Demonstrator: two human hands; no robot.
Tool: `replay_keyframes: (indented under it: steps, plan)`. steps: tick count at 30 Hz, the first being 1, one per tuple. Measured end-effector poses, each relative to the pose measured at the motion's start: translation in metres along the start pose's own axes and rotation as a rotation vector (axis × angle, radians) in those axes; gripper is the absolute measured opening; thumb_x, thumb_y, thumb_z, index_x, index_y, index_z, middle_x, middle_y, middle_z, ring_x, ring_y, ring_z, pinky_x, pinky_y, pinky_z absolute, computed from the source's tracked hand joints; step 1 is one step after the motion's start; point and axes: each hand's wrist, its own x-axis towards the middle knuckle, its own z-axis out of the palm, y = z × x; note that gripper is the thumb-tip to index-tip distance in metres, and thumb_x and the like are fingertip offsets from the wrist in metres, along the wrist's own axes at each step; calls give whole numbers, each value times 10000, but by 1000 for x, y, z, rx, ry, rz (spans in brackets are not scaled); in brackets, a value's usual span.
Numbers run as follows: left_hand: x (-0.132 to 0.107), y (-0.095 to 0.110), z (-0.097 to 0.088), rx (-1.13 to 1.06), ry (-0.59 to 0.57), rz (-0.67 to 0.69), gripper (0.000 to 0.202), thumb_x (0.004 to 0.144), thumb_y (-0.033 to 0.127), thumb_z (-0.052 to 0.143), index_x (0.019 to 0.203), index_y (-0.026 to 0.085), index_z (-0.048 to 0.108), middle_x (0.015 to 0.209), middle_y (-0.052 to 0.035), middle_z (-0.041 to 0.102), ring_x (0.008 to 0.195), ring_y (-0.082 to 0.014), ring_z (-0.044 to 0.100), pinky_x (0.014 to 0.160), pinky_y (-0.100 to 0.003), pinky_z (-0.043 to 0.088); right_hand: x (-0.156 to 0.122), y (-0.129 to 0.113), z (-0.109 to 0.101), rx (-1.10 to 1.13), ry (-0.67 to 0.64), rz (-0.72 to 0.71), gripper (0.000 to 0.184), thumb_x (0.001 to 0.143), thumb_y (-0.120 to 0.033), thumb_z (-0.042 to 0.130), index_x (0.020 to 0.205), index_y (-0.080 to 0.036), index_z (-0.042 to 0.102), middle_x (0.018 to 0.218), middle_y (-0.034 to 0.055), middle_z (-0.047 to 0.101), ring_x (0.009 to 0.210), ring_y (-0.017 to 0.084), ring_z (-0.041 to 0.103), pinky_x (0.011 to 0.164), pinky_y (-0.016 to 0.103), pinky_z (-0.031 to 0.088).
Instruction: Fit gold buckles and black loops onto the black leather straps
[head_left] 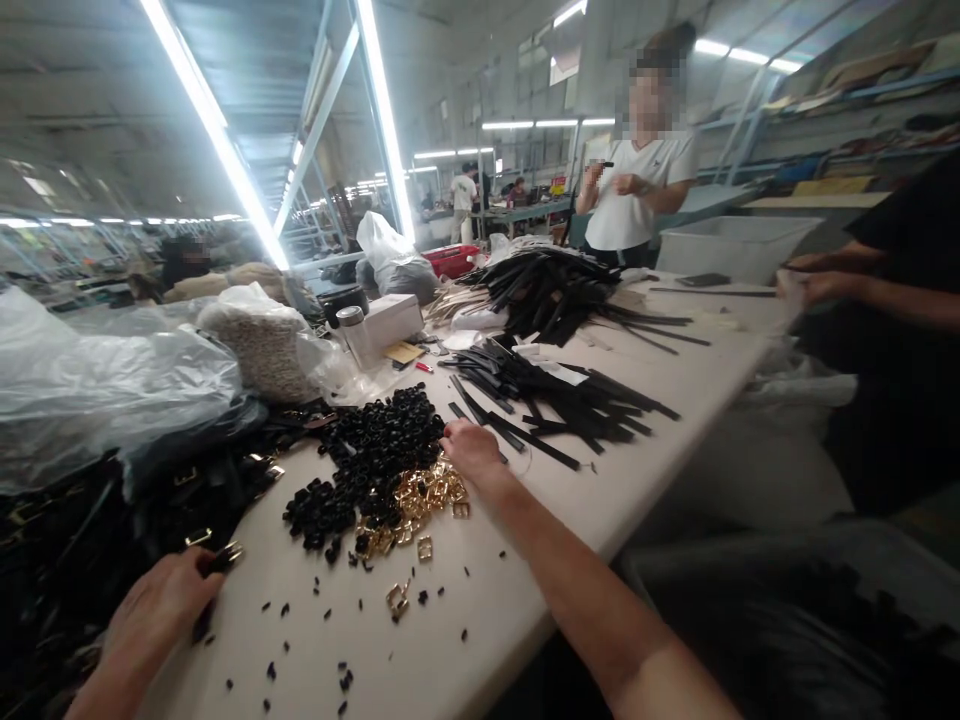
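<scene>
My left hand [161,600] is closed on the buckle end of a black belt [217,562] at the table's left edge, beside a heap of black belts with buckles [60,550]. Stretched forward, my right hand [472,450] has its fingers curled together at the right edge of a pile of small black loops [390,435]. What its fingertips hold, if anything, is hidden. Just below it lie gold buckles [427,495]. A few loose buckles [397,598] and small black bits are scattered nearer to me. Black strips [540,390] lie just beyond the right hand.
Clear plastic [112,370] covers part of the left heap. A jar [352,335] and a white box [394,318] stand behind the loops. A larger bundle of black strips [555,290] lies farther back. One person [637,190] stands opposite; another person's hands [810,280] are at right.
</scene>
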Motion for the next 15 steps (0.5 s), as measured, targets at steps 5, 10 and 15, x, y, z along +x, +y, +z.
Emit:
replay_keyframes:
  steps: [5, 10, 15]
  plan:
    - [-24, 0, -24, 326, 149, -119, 287, 651, 430, 576, 859, 239, 623, 821, -112, 658, 870, -386, 635, 752, -503, 503, 36, 22, -4, -122, -41, 147, 247, 884, -171, 568, 1055, -55, 702, 1077, 236, 669, 996, 248, 667, 802, 279, 511]
    - [-46, 86, -19, -1, 199, -11, 407, 737, 501, 524, 984, 205, 654, 973, -101, 680, 884, -316, 653, 828, -471, 510, 50, 16, 2, -149, -89, 144, 269, 860, -67, 545, 1071, -21, 706, 1094, 272, 657, 1020, 279, 664, 820, 302, 519]
    - [-69, 153, 18, -543, 8, 63, 432, 722, 507, 643, 1017, 191, 667, 940, -84, 698, 767, -223, 652, 743, -352, 524, 52, 13, -12, -89, -89, 114, 262, 826, -75, 569, 1035, -8, 710, 1076, 289, 664, 1030, 318, 658, 821, 338, 505]
